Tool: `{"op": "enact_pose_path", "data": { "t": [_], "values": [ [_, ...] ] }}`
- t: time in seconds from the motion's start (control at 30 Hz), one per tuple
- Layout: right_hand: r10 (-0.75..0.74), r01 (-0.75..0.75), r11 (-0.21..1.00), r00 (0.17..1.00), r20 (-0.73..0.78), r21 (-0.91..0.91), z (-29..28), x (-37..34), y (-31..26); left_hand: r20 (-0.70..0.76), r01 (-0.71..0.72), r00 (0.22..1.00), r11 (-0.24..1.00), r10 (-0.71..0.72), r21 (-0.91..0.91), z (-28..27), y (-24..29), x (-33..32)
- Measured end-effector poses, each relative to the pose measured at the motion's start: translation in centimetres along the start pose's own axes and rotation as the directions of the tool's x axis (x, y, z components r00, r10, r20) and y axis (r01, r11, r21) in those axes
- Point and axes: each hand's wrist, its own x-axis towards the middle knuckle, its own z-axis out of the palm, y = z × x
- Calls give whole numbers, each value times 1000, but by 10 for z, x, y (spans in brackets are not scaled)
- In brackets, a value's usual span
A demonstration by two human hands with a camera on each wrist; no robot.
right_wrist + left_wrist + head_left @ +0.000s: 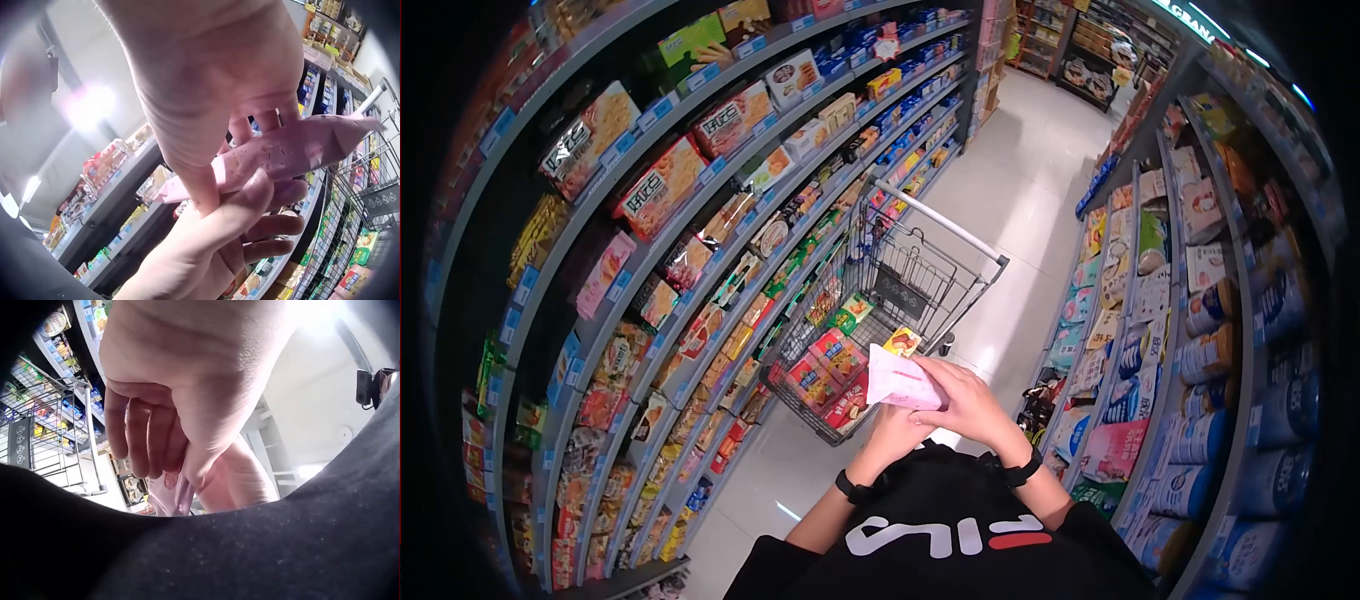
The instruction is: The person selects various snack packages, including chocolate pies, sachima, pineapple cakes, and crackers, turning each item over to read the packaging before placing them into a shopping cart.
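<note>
A pink flat packet (903, 383) with a crimped end is held between both hands in front of the chest. My left hand (897, 428) grips it from below; in the right wrist view its thumb (256, 190) presses the packet's printed face and its fingers lie under it. From the other side my right hand (972, 402) holds the packet, its thumb and fingers around it, close against the left thumb. The left wrist view shows only a small part of the packet (164, 499) below the left fingers (140, 447); a dark sleeve covers the rest.
A wire shopping cart (975, 240) stands just ahead, carrying red packages (812, 380), a green package (852, 313) and a yellow one (903, 342). Shelves of boxed snacks (658, 185) line the left side; shelves of bags and tubs (1190, 435) line the right. Pale floor (1025, 150) runs between them.
</note>
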Motion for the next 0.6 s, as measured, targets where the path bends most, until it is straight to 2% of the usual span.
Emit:
{"op": "enact_pose_path", "data": {
  "t": [0.07,0.13,0.17,0.2,0.27,0.3,0.33,0.37,0.4,0.43,0.47,0.5,0.53,0.6],
  "values": [
    [-19,24,996,998,60,-85,6,21,11,-1,-24,1000,1000,24,9,-16,-10,6],
    [-36,47,994,993,115,-98,12,44,19,-13,-91,995,980,95,175,-34,-9,10],
    [-45,62,992,987,152,-109,15,54,23,-28,-143,988,966,153,216,-39,-19,12],
    [-50,69,992,983,176,-102,20,65,30,-47,-123,990,970,136,212,-44,-32,14],
    [-17,17,1000,986,167,1,33,85,44,90,178,978,979,-187,97,-57,-50,16],
    [11,-19,998,991,131,61,39,94,50,80,215,972,974,-221,76,-74,-37,19],
    [5,-16,997,989,149,75,45,102,59,-29,264,964,964,-263,20,-74,-49,13],
    [109,-133,974,985,134,185,53,109,74,-97,258,964,961,-248,105,-79,-59,9],
    [214,-244,925,968,130,292,62,116,92,-161,254,961,948,-225,192,-85,-68,5],
    [356,-365,806,928,112,465,83,118,123,-171,273,955,941,-241,198,-89,-76,2],
    [362,-331,803,931,35,496,94,127,143,-212,363,924,907,-320,214,-92,-82,-2],
    [436,-367,674,898,56,641,113,134,174,-252,451,883,863,-396,227,-93,-90,-8],
    [504,-387,517,858,93,763,132,140,206,-260,473,872,849,-414,236,-91,-100,-17],
    [677,-507,273,705,212,817,155,155,255,-274,693,721,669,-637,267,-78,-126,-44]
  ]
}}
